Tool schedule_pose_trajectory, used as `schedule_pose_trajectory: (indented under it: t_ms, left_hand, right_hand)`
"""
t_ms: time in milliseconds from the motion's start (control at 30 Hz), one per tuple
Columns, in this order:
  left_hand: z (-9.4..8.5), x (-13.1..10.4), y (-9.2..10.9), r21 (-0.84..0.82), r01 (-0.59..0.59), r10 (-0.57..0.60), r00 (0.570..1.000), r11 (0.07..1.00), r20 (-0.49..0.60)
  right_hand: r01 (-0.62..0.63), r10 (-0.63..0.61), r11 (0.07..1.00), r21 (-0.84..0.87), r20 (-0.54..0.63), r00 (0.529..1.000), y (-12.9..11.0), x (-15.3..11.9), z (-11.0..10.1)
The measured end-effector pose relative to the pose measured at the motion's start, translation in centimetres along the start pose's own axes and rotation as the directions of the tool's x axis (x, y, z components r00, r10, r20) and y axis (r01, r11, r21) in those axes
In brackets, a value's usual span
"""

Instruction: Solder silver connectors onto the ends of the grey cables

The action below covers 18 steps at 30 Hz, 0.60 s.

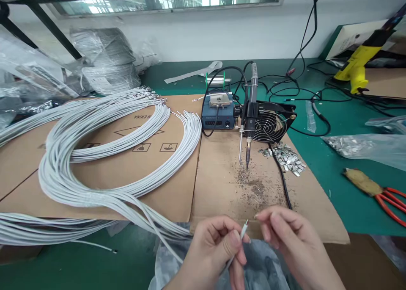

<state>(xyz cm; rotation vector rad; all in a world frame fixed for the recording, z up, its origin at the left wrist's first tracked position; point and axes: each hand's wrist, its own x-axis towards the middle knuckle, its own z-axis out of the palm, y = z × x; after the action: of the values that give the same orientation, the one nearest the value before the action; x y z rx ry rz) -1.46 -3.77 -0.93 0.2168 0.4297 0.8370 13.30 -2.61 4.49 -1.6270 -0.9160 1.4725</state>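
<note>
My left hand (218,249) pinches a white cable (243,231) between thumb and fingers, its stripped end pointing up with a short bare tip. Just right of that tip, my right hand (287,235) is closed, thumb against the curled fingers; anything between them is too small to make out. Ahead of both hands, a soldering iron (252,108) hangs tip down in a stand beside a blue soldering station (218,112). Dark specks and solder bits lie on the cardboard (218,175) under the tip. A pile of small metal pieces (290,158) sits to the right.
Coiled bundles of white cable (79,197) cover the cardboard at left. A solder spool (218,81) and a black fan (271,122) stand by the station. Red-handled pliers (377,192), a plastic bag of metal parts (364,146) and a yellow tool (358,67) are at right.
</note>
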Motion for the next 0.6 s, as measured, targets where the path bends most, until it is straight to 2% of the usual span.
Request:
schedule_pose_trajectory:
  t_ms: [100, 267, 333, 433, 467, 533, 600]
  left_hand:
    - [-0.2, 0.1, -0.1, -0.025, 0.000, 0.001, 1.000, 1.000, 0.013]
    - [-0.2, 0.3, -0.7, 0.028, -0.047, 0.046, 0.999, 0.999, 0.014]
    - [0.0, 0.2, -0.8, 0.100, -0.059, 0.064, 0.997, 0.993, -0.045]
    - [0.6, -0.1, -0.5, 0.256, -0.025, 0.081, 0.974, 0.966, -0.211]
    - [0.7, -0.2, -0.4, 0.321, -0.027, 0.108, 0.965, 0.947, -0.237]
    - [0.7, -0.3, 0.0, 0.504, -0.098, 0.227, 0.953, 0.858, -0.201]
    - [0.4, -0.2, 0.3, 0.722, -0.245, 0.406, 0.912, 0.647, -0.055]
  right_hand:
    - [0.026, -0.024, 0.992, -0.123, 0.018, 1.000, 0.0, -0.6, 0.9]
    - [0.154, -0.135, 0.970, -0.188, 0.107, 0.985, 0.1, -0.4, 1.2]
    - [0.203, -0.173, 0.953, -0.227, 0.144, 0.974, 0.1, -0.1, 0.9]
    - [0.268, -0.209, 0.909, -0.319, 0.209, 0.955, -0.1, 0.2, 0.4]
    - [0.281, -0.212, 0.896, -0.344, 0.225, 0.951, -0.1, 0.3, 0.2]
    - [0.282, -0.210, 0.883, -0.375, 0.222, 0.952, -0.2, 0.4, 0.0]
    - [0.267, -0.202, 0.881, -0.391, 0.200, 0.959, -0.3, 0.5, -0.1]
